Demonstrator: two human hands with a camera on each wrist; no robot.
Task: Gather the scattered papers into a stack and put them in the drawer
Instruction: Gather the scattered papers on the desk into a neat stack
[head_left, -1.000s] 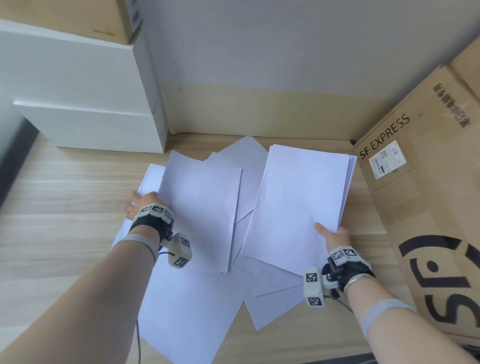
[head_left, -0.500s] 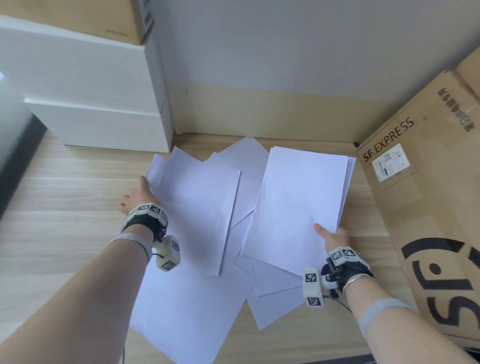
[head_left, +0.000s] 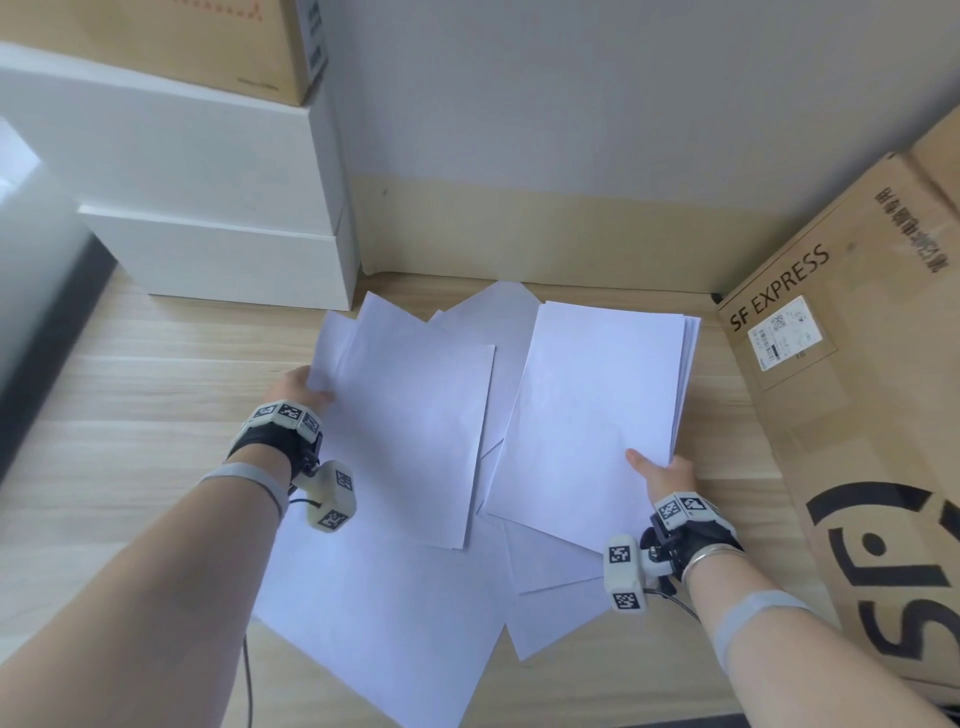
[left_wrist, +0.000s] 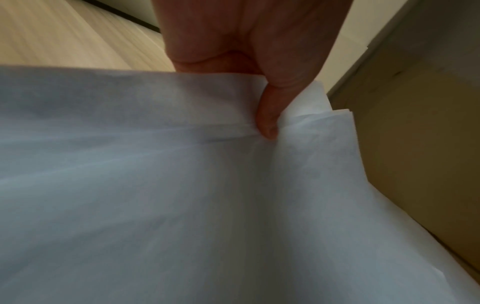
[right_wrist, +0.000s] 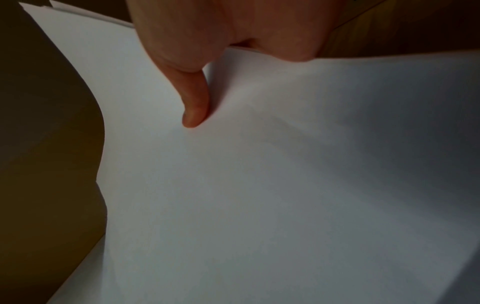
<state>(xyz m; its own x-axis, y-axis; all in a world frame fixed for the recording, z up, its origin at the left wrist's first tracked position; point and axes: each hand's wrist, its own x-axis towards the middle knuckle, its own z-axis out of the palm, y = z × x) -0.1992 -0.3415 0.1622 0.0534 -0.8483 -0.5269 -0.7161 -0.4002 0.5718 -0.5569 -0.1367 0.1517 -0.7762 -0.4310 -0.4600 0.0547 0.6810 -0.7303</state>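
Observation:
White paper sheets lie scattered on the wooden floor (head_left: 130, 415). My right hand (head_left: 660, 475) pinches the near right corner of a gathered paper stack (head_left: 597, 410), thumb on top (right_wrist: 194, 102), holding it tilted above the loose sheets. My left hand (head_left: 298, 387) pinches the left edge of a couple of sheets (head_left: 415, 415), thumb on top (left_wrist: 270, 115), and they are lifted off the floor. More loose sheets (head_left: 395, 613) lie flat beneath and nearer to me. The white drawer unit (head_left: 223, 260) stands at the back left, its drawers closed.
A large SF EXPRESS cardboard box (head_left: 857, 415) leans along the right side, close to the stack. Another cardboard box (head_left: 208, 41) sits on top of the drawer unit. The wall and skirting run behind the papers. Bare floor shows to the left.
My left hand has slid from on top of the left sheets to their far left edge, pinched them and lifted them. The right hand holds the stack almost still.

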